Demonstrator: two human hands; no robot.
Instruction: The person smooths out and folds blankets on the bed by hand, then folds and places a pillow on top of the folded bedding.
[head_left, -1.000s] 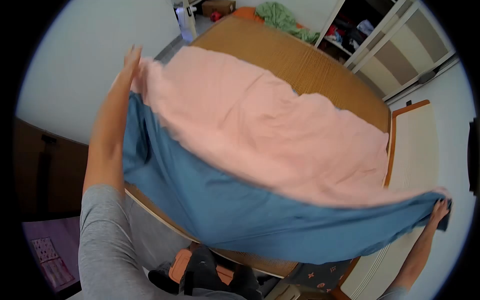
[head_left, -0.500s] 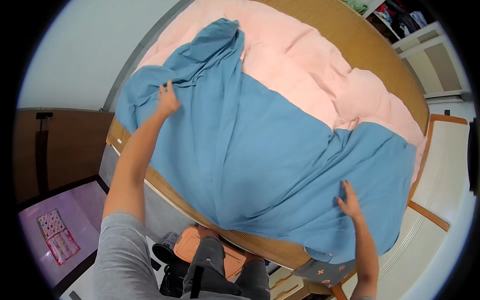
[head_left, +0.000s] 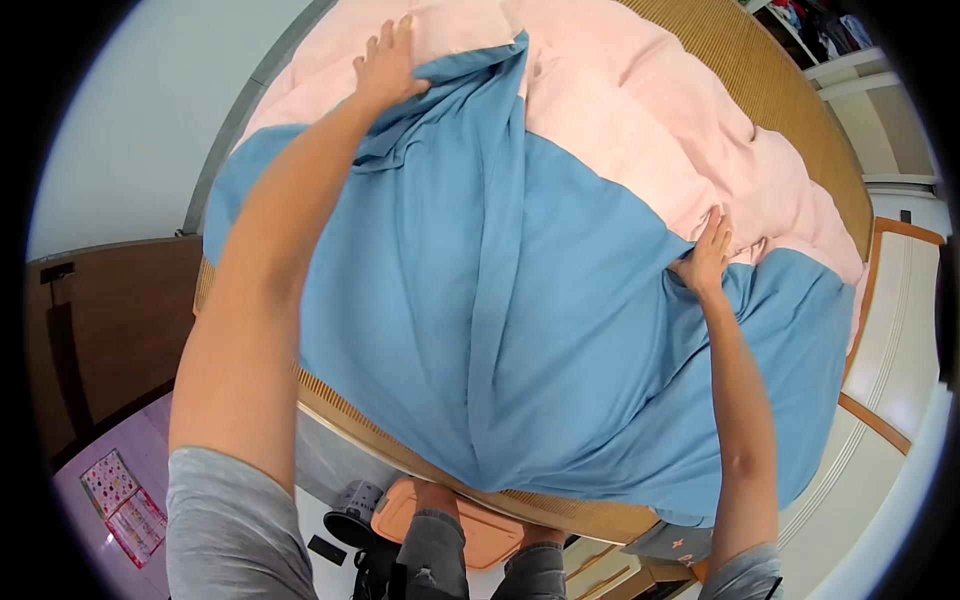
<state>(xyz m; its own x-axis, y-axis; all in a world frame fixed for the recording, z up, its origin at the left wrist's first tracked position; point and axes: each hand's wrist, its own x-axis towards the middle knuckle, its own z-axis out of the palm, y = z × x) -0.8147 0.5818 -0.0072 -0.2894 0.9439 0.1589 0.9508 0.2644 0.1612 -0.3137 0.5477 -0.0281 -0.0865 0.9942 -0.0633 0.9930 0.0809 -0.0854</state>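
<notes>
A pink quilt (head_left: 590, 110) lies puffed over the bed, and a blue fabric cover (head_left: 570, 270) is spread across its near half, creased and folded. My left hand (head_left: 388, 68) rests with spread fingers on the pink quilt at the upper left, its thumb by the raised blue fold. At the right, my right hand (head_left: 706, 256) lies with fingers stretched out at the border of blue and pink. Its palm touches the blue cover and its fingertips reach the quilt. Deep wrinkles run through the blue cloth beside it.
A woven mat (head_left: 690, 55) shows around the bedding. An orange storage box (head_left: 490, 522) and a dark bin (head_left: 352, 515) stand by my feet. A white headboard-like panel (head_left: 890, 310) is at right, and a shelf with clothes (head_left: 825, 30) at upper right.
My left hand has moved up and right onto the pink quilt, and the blue fold there is pulled flatter. My right hand has moved up to the blue cover's edge.
</notes>
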